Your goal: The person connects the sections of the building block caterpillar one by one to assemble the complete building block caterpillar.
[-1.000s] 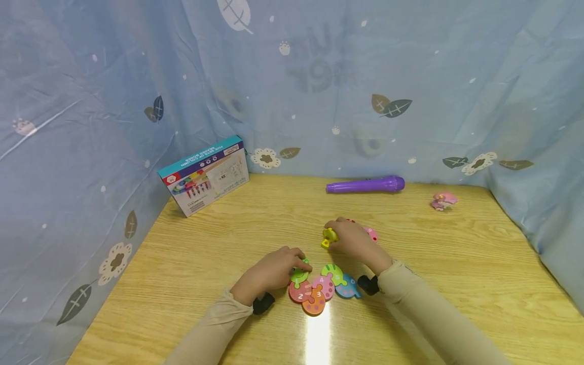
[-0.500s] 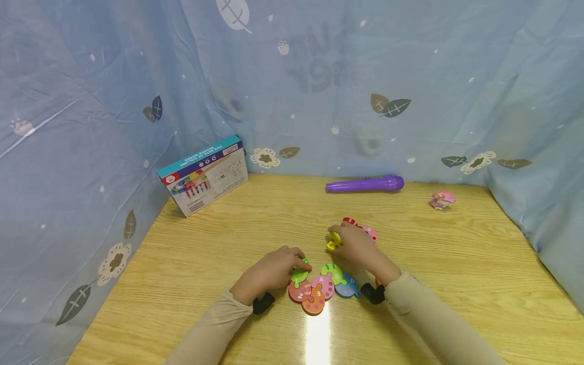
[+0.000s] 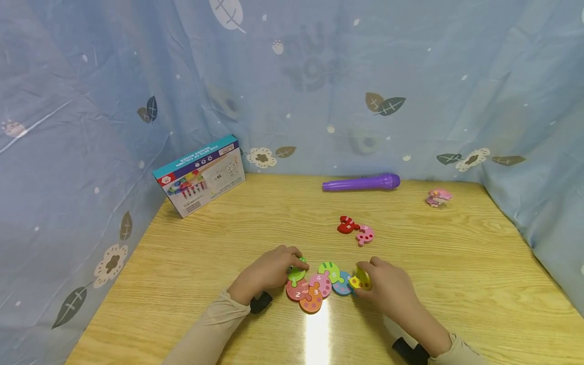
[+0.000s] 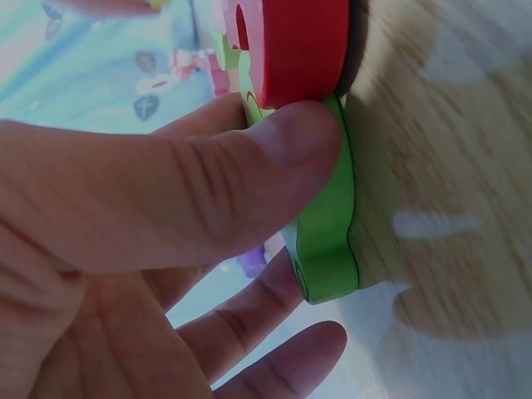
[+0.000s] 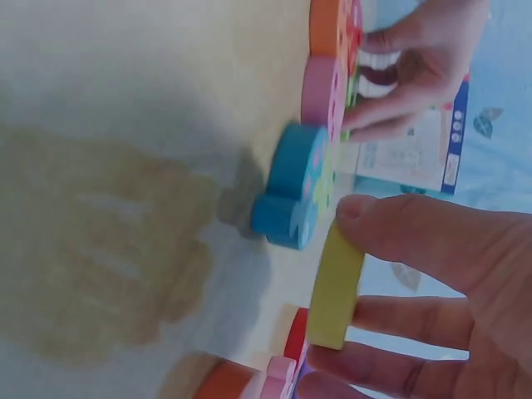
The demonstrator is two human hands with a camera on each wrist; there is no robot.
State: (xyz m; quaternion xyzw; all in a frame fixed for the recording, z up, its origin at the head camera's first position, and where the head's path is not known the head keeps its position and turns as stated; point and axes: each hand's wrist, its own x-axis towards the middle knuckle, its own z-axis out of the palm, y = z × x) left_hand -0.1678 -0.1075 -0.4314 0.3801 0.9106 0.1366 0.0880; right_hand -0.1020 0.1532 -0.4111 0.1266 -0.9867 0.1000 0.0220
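Numbered wooden puzzle pieces lie linked in a curved row on the table. My left hand [image 3: 266, 271] pinches the green piece with a smiling face [image 3: 296, 275] at the row's left end, thumb against its side in the left wrist view. Joined on from it are a red piece [image 3: 295, 291], an orange piece [image 3: 312, 304], a pink piece [image 3: 321, 285], a light green piece [image 3: 328, 271] and a blue piece [image 3: 341, 287]. Between thumb and fingers my right hand [image 3: 392, 286] holds a yellow dotted piece [image 5: 337, 287], just right of the blue piece and apart from it.
Farther back lie a loose red piece [image 3: 348, 225] and a pink piece [image 3: 365, 234]. An orange piece [image 5: 223, 382] shows low in the right wrist view. A purple toy microphone [image 3: 361, 183], a pink figurine [image 3: 439, 197] and a box [image 3: 201, 175] stand or lie near the curtain.
My right hand has brought the yellow piece toward me and to the right, to the row's blue end. The loose red and pink pieces are now uncovered. My left hand has stayed in place.
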